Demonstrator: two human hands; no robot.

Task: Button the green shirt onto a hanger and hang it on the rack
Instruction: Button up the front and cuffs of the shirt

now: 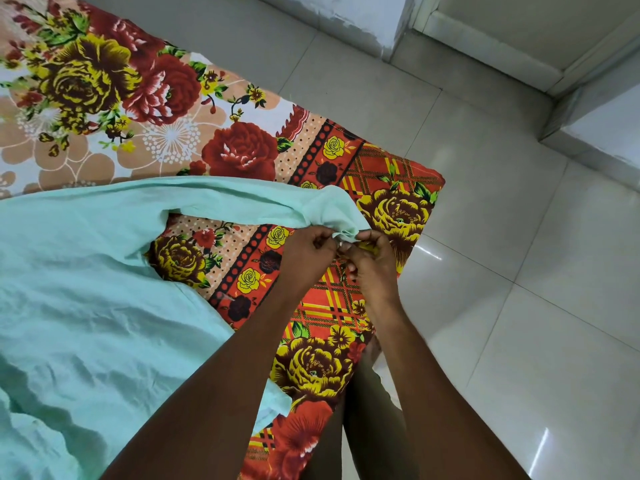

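Observation:
The pale green shirt point(86, 289) lies spread on a flower-patterned bed, its body at the left and one long sleeve point(242, 199) stretched to the right. My left hand point(308, 251) and my right hand point(372, 261) meet at the end of that sleeve. Both pinch the bunched cuff point(341, 223) between fingertips, close together. A small button at the cuff is too hidden to make out. No hanger or rack is in view.
The bed cover point(242, 150) with red and yellow roses ends at a corner on the right. Beyond it lies a glossy tiled floor point(519, 271). A wall base and a door frame point(485, 46) stand at the top right. My legs show below my arms.

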